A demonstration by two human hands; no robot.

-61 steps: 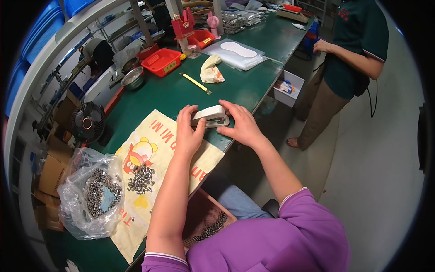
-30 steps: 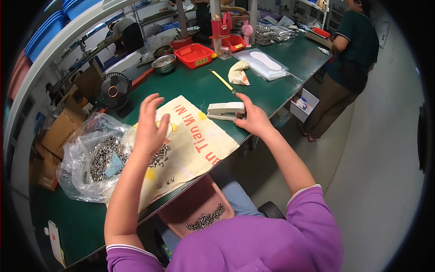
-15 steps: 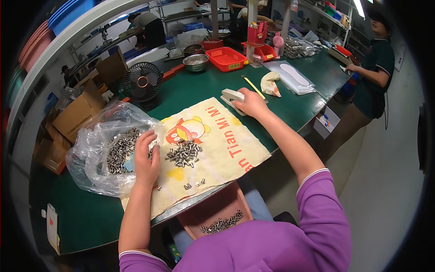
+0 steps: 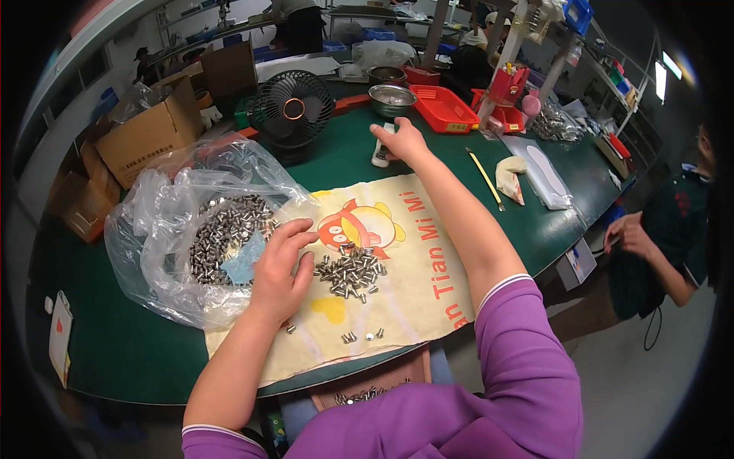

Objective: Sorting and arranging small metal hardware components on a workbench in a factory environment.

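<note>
Nearest: pink basket (image 4: 409,366) at the table (image 4: 138,344) edge, part hidden by the torso, metal rivets in it. A few stray rivets (image 4: 349,337) lie on the near part of the printed cloth (image 4: 417,306).

Left hand (image 4: 284,271): fingers spread, slightly bent, thumb apart, nothing seen in them. Rivet pile (image 4: 352,271) is just right of its fingertips, roughly round, no clear long axis. Left is the nearer hand. Clear plastic bag (image 4: 153,229) of rivets is just left of it; can't tell if they touch.

Farther: right hand (image 4: 404,141) has thumb and fingers around the far part of the white stapler (image 4: 381,157), past the cloth's far edge. Stapler's long axis runs away from the person. Steel bowl (image 4: 391,109) just beyond, red tray (image 4: 443,122) right of that.
</note>
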